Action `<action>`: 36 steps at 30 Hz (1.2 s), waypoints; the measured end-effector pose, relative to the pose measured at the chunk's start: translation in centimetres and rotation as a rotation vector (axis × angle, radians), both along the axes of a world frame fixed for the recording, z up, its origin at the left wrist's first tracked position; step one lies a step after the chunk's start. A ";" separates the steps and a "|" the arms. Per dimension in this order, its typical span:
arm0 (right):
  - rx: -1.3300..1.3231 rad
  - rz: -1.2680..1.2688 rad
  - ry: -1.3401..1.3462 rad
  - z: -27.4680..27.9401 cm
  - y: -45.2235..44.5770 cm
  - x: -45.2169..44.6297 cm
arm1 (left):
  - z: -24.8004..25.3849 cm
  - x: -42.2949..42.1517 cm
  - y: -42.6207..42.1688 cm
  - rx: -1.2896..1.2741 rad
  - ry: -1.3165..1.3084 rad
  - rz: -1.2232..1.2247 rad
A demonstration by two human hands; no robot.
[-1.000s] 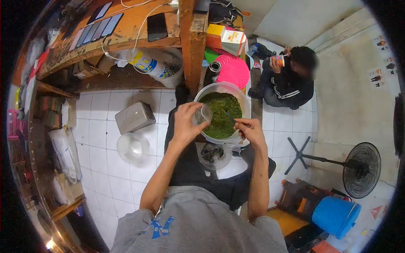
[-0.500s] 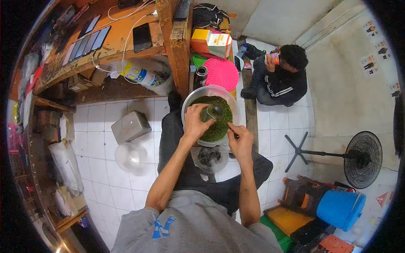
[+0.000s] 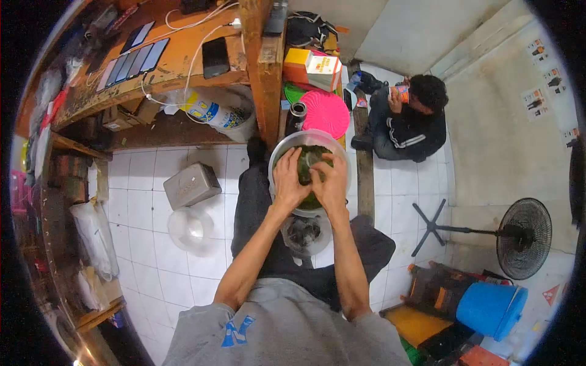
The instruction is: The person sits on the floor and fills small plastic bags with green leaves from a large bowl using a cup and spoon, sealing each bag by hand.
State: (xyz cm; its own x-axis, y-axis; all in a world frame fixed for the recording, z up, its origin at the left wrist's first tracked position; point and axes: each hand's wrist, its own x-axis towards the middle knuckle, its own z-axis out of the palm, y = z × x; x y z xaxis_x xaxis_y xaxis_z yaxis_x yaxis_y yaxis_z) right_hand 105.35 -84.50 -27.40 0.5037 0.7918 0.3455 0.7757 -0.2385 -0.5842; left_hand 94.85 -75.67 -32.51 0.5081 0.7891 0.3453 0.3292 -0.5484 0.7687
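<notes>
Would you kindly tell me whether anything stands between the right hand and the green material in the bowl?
Nothing visible blocks the right hand from the green material: the bowl is uncovered. A clear cup shows between that hand and the left hand.

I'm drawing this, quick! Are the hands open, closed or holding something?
Left hand: over the green stuff; grip can't be told.
Right hand: fingers bent by the clear cup; hold can't be told.

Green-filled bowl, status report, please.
Left hand, right hand: both over bowl. Clear cup between them, grip unclear. Green contents partly hidden by the hands.
</notes>
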 end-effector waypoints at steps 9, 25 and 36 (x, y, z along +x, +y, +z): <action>0.098 -0.057 0.351 4.5 -4.0 -0.9 | 2.5 -2.4 0.3 -0.648 -0.300 -0.436; 0.270 -0.149 0.534 6.8 -7.1 -4.5 | 8.0 -3.2 -5.5 -0.608 -0.280 -0.348; 0.205 -0.270 0.582 5.9 -11.2 -6.9 | 7.4 -5.5 -8.1 -0.608 -0.177 -0.247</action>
State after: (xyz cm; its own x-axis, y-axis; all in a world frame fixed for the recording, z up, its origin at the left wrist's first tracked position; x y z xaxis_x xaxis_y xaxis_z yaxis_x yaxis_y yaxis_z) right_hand 98.46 -95.73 -21.47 0.8241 0.5596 0.0877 0.2497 -0.2199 -0.9430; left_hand 89.30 -83.72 -25.14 0.6748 0.7374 -0.0284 0.0909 -0.0449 0.9948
